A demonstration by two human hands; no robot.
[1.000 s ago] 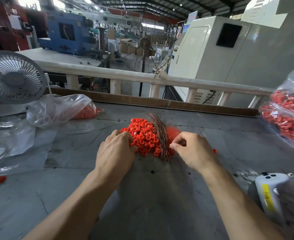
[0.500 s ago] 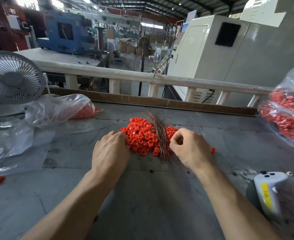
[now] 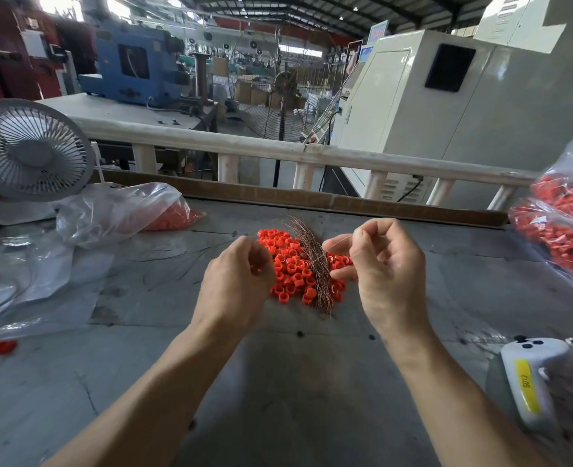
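- While both my hands hover over the grey desk (image 3: 278,382), the left hand (image 3: 234,281) is at the left edge of the pile of red rings (image 3: 288,264) and the right hand (image 3: 386,264) is at its right edge.
- My left hand has the fingers curled in toward the thumb. Some red shows between the fingertips, but I cannot tell if it is a ring that I hold or only the pile behind.
- My right hand is curled too, and its thumb and first finger pinch a thin wire (image 3: 340,240) that points to the left.
- The pile of red rings lies on the desk between my two hands, near the middle of the desk.
- A bundle of copper wires (image 3: 312,261) lies across the right part of the pile, on top of the rings, and its far end spreads out like a brush.
- At the far left stands a grey fan (image 3: 29,150). Just beside it lies a clear plastic bag (image 3: 116,210) with red pieces in its right end.
- One loose red piece (image 3: 5,347) lies on the desk at the left, well apart from the pile.
- At the right edge there is a second bag (image 3: 561,230), full of red pieces.
- Near my right forearm lies a white controller (image 3: 531,375) with a yellow label.
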